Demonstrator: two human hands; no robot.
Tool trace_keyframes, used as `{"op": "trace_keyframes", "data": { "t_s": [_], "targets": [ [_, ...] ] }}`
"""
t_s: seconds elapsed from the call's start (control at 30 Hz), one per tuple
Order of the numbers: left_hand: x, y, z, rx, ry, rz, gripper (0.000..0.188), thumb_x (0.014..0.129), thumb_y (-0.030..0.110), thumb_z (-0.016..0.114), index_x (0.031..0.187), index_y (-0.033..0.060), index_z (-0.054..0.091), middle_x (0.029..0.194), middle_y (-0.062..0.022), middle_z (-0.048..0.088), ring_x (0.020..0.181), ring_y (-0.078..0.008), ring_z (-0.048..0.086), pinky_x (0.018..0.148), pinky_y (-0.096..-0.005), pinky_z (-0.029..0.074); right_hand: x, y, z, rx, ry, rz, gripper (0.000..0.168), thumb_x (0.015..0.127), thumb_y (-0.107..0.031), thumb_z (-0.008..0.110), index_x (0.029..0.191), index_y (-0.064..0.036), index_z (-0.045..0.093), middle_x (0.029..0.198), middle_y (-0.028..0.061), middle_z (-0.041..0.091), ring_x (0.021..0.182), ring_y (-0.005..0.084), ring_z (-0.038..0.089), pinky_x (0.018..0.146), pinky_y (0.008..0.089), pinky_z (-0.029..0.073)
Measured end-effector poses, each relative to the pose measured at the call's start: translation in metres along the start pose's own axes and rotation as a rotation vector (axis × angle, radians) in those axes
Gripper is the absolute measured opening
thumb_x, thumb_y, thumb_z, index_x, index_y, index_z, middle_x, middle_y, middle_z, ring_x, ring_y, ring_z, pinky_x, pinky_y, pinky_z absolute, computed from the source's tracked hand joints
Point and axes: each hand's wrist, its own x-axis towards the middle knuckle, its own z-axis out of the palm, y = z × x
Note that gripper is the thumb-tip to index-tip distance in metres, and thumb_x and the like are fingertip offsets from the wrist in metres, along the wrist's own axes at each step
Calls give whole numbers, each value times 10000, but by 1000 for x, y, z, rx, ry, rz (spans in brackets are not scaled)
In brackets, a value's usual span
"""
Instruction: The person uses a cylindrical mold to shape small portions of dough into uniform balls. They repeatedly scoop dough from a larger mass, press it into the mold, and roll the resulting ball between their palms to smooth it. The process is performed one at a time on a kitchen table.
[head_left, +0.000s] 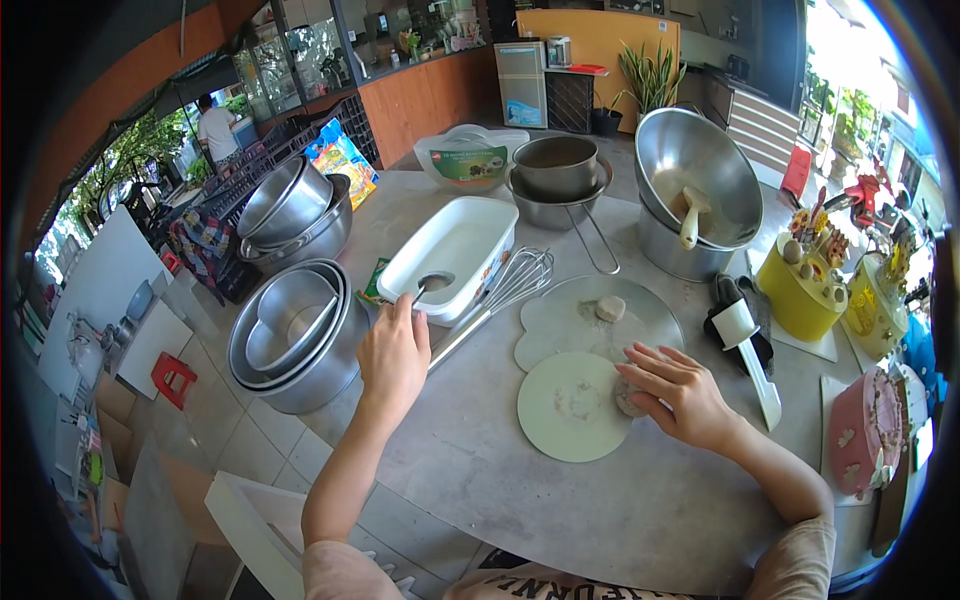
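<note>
My left hand (395, 356) grips the handle of a metal spoon (436, 282), whose bowl is inside a white rectangular plastic container (450, 259). My right hand (671, 390) lies partly over a round lump of dough (628, 397) at the right edge of a pale round board (574, 427); whether the fingers grip it is unclear. That board overlaps a grey scalloped board (547, 322), on which a smaller dough ball (611, 308) rests near some flour-like powder. A wire whisk (499, 296) lies beside the container.
Nested metal pans (296, 390) and stacked metal bowls (289, 217) stand left. Farther back are a saucepan (555, 159) and a large steel bowl (697, 180) holding a spatula (694, 217). Decorated cakes (862, 435) and a white plastic scoop (750, 349) are at right. A person (217, 131) stands far left.
</note>
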Motion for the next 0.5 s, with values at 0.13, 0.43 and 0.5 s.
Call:
{"op": "trace_keyframes", "data": {
  "t_s": [0.13, 0.43, 0.5],
  "targets": [
    [-2, 3, -2, 19, -9, -9, 263, 845, 172, 512, 1051, 9, 504, 891, -173, 551, 790, -330, 584, 636, -424, 471, -4, 0, 2, -28, -7, 10, 365, 833, -182, 550, 1176, -63, 512, 1194, 145, 522, 1152, 271, 470, 945, 443, 376],
    [0, 4, -1, 58, 82, 57, 273, 851, 190, 510, 1049, 1, 515, 903, -168, 534, 840, -323, 557, 705, -413, 445, -7, 6, 0, -14, -49, -24, 416, 864, -212, 503, 1248, -63, 446, 1248, 153, 474, 1201, 277, 415, 987, 451, 319],
    [1, 4, -3, 59, 78, 41, 249, 854, 175, 501, 1028, -2, 521, 894, -176, 546, 832, -333, 565, 690, -415, 450, -7, 5, -1, -4, -50, -31, 429, 864, -221, 503, 1255, -58, 435, 1253, 160, 467, 1204, 290, 409, 992, 447, 313]
  ]
}}
